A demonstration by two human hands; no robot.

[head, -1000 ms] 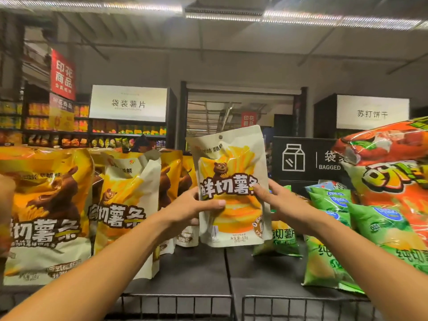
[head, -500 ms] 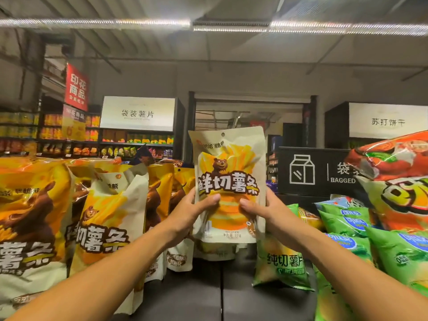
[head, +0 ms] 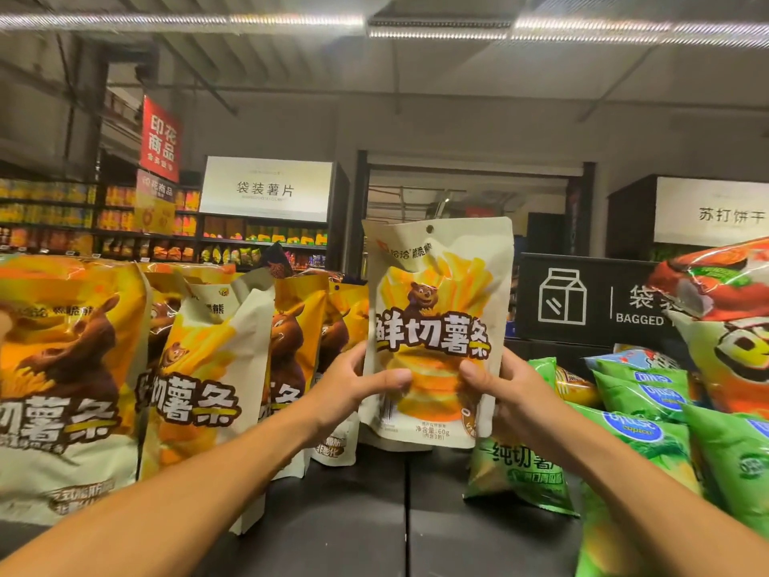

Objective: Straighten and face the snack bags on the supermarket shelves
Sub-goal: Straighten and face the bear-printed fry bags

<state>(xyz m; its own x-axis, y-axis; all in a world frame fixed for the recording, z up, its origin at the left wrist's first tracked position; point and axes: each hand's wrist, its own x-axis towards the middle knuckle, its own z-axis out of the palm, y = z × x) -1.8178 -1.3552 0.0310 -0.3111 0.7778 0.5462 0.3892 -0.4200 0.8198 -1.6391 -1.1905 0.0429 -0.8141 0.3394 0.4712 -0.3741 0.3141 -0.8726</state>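
Note:
A cream and yellow fries bag (head: pixel 437 310) with a cartoon bear stands upright, front towards me, its bottom near the dark shelf top (head: pixel 374 522). My left hand (head: pixel 353 385) grips its left edge, thumb across the front. My right hand (head: pixel 505 393) grips its right edge the same way. To the left stands a row of matching yellow fries bags (head: pixel 199 385), some leaning, the nearest one (head: pixel 62 381) large at the frame's left.
Green chip bags (head: pixel 649 414) lie piled on the right, one green bag (head: pixel 520 472) flat below my right hand. An orange-red bag (head: pixel 724 326) leans at the far right. A black "BAGGED" sign (head: pixel 591 301) stands behind. Distant shelves (head: pixel 166 239) fill the left background.
Both hands have slid lower on the fries bag and set it further back and down, close to the shelf top. The camera has moved nearer and to the left.

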